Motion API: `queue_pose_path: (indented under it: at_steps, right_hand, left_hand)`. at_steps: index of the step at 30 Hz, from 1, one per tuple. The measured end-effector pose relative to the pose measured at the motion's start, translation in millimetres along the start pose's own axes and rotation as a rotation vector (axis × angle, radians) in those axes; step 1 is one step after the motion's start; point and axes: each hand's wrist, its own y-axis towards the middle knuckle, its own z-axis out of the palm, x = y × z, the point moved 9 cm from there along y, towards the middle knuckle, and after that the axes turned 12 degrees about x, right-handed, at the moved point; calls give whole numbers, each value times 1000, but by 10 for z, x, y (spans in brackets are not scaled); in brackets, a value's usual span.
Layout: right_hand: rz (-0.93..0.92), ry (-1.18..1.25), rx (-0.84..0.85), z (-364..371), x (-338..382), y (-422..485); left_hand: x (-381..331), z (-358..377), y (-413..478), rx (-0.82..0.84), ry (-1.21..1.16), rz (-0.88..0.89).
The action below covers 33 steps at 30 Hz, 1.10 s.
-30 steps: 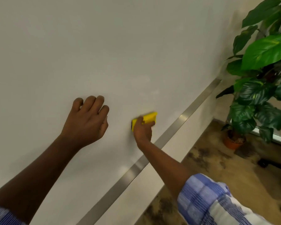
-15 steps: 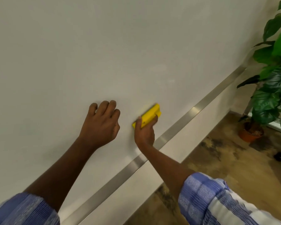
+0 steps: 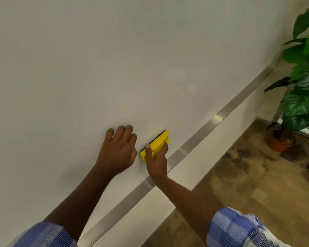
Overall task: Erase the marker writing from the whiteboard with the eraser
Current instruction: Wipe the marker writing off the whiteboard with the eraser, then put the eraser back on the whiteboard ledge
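The whiteboard (image 3: 114, 59) fills most of the view, and I see no marker writing on it, only faint smudges right of centre. My right hand (image 3: 156, 162) grips a yellow eraser (image 3: 157, 142) with a dark felt face, pressed flat on the board low down, just above the metal strip. My left hand (image 3: 119, 150) rests against the board right beside the eraser, its fingers bent at the knuckles and holding nothing.
A brushed metal strip (image 3: 219, 115) runs diagonally along the board's lower edge, with white wall below it. A leafy potted plant (image 3: 303, 97) in an orange pot (image 3: 281, 142) stands on the mottled brown floor (image 3: 248, 175) at the right.
The eraser has tilted from level to slanted and now sits close beside my left hand. The view has shifted, so both hands and the plant appear further right.
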Motion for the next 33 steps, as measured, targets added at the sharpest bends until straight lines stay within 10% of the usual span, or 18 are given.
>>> queue_pose_path:
  at_steps: [14,33]
  right_hand:
    - [355,-153,59,-422,-837,293]
    - [186,-760,151,-615,-877,414]
  left_hand:
    - [-722,931,-297,339,-127,26]
    - [-1490,1917,-845,857,-495,-162]
